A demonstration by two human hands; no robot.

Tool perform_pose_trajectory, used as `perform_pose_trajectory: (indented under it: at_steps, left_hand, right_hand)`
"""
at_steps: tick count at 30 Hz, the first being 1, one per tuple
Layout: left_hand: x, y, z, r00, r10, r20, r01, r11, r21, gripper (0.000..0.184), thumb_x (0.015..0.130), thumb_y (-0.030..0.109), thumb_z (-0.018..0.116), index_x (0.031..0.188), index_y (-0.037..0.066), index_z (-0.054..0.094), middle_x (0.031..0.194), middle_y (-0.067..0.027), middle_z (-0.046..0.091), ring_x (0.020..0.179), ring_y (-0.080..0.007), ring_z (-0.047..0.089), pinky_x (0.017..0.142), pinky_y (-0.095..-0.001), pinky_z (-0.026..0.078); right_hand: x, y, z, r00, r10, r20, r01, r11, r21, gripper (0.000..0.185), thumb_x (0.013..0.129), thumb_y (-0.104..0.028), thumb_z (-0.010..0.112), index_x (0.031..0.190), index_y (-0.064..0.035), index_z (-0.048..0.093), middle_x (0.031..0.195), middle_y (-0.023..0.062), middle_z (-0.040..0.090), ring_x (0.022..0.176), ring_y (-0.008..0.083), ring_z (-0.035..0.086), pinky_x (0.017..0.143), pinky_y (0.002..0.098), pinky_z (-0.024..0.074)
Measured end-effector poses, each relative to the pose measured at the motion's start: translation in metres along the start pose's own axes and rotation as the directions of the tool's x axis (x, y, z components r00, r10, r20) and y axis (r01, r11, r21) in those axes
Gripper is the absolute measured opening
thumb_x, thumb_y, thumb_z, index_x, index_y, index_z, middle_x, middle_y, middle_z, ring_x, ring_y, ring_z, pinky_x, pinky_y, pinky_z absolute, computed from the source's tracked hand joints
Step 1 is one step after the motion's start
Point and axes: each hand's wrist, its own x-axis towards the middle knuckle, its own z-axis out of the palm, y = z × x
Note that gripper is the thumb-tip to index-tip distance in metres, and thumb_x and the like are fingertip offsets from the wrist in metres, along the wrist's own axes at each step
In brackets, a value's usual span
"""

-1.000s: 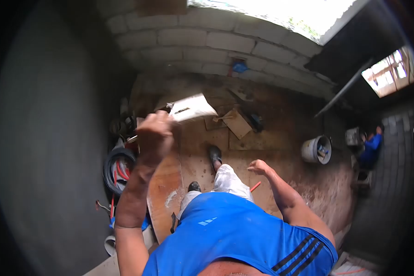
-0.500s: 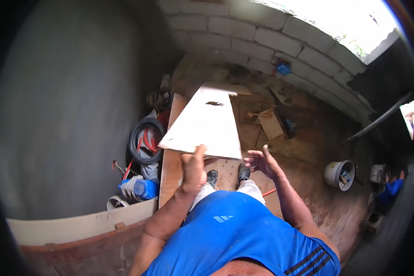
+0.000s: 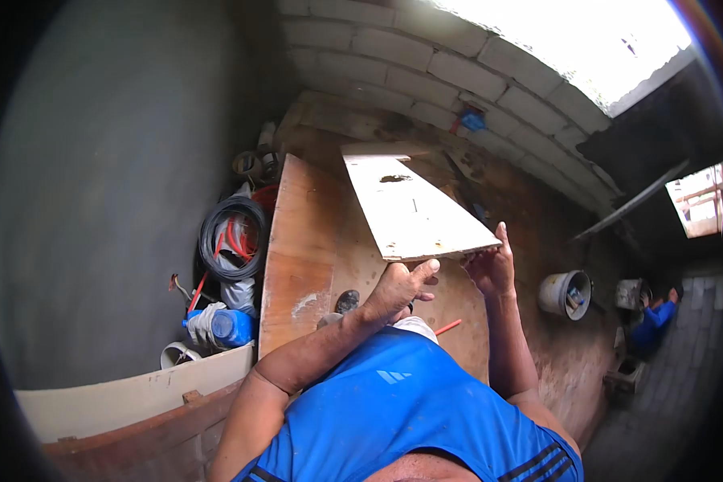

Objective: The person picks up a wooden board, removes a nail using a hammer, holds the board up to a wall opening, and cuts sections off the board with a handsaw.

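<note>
A pale wooden board [image 3: 414,205] with a dark hole near its far end is held out in front of me. It is narrow at the far end and widens towards me. My right hand [image 3: 494,263] grips its near right corner, thumb up along the edge and fingers underneath. Just below the near left edge is my left hand [image 3: 398,291], thumb and fingers apart, holding nothing; whether it brushes the board is hard to tell.
On the left are a black hose coil [image 3: 234,239], a blue jug [image 3: 231,328] and a leaning plywood sheet [image 3: 299,241]. A white bucket [image 3: 565,295] stands right. Further off, a person in blue [image 3: 657,317] is near another bucket [image 3: 631,294]. A block wall [image 3: 426,68] rises ahead.
The board's near end has swung right. My right hand, free before, has taken its right corner, while my left hand has let go of the edge. The view has turned slightly right.
</note>
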Motion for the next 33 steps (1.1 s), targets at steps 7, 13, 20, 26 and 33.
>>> perform_pose_trajectory:
  at_steps: [7,13,20,26,33]
  left_hand:
    - [0.004,0.007,-0.004,0.999,0.041,0.021,-0.039,0.995,-0.087,0.048,0.097,0.03,0.069,0.13,-0.002,0.056,0.119,-0.0129,0.062,0.1,-0.0219,0.067,0.066,-0.0309,0.063]
    - [0.009,-0.031,-0.031,0.88,0.409,0.243,-0.382,0.912,-0.151,0.094,0.081,0.06,0.076,0.148,0.002,0.044,0.144,-0.0128,0.05,0.129,-0.028,0.051,0.099,-0.0545,0.049]
    - [0.033,0.024,0.007,0.834,0.288,-0.472,-0.31,0.95,0.031,0.039,0.099,0.028,0.063,0.115,-0.007,0.065,0.111,-0.0142,0.067,0.102,-0.0277,0.066,0.087,-0.0416,0.058]
    - [0.102,0.122,-0.098,0.865,0.251,-0.436,-0.326,0.94,-0.105,0.051,0.081,0.007,0.057,0.129,-0.011,0.05,0.126,-0.0252,0.06,0.115,-0.0419,0.06,0.103,-0.0533,0.053]
    - [0.116,0.198,-0.084,0.783,0.435,-0.444,-0.086,0.783,0.616,0.033,0.087,0.005,0.065,0.111,-0.017,0.062,0.107,-0.0177,0.068,0.091,-0.0245,0.067,0.077,-0.0353,0.056]
  right_hand:
    - [-0.003,0.006,-0.001,0.997,0.003,-0.072,-0.002,1.0,0.017,0.062,0.102,-0.062,0.042,0.11,-0.0072,0.068,0.081,0.0022,0.069,0.069,0.0159,0.063,0.064,0.0359,0.0513]
    - [0.01,0.01,-0.025,0.999,0.039,0.009,-0.039,0.999,0.037,0.047,0.099,-0.062,0.051,0.083,-0.0192,0.06,0.068,-0.006,0.057,0.064,0.0078,0.059,0.058,0.0278,0.0498]
    - [-0.026,-0.002,-0.11,1.0,0.019,-0.009,-0.021,0.946,-0.324,0.058,0.102,-0.059,0.048,0.12,-0.0053,0.06,0.08,0.0049,0.07,0.06,0.0102,0.063,0.05,0.0247,0.0497]
    - [-0.075,0.005,-0.327,0.87,-0.036,-0.491,-0.034,0.991,-0.132,0.031,0.1,-0.039,0.058,0.111,-0.0102,0.064,0.083,0.0059,0.07,0.059,0.0125,0.062,0.044,0.025,0.045]
    - [-0.204,0.108,-0.577,0.666,-0.317,-0.675,-0.708,0.018,-0.706,0.033,0.09,-0.03,0.062,0.106,-0.0028,0.073,0.102,0.0225,0.071,0.088,0.0374,0.07,0.08,0.0473,0.0551]
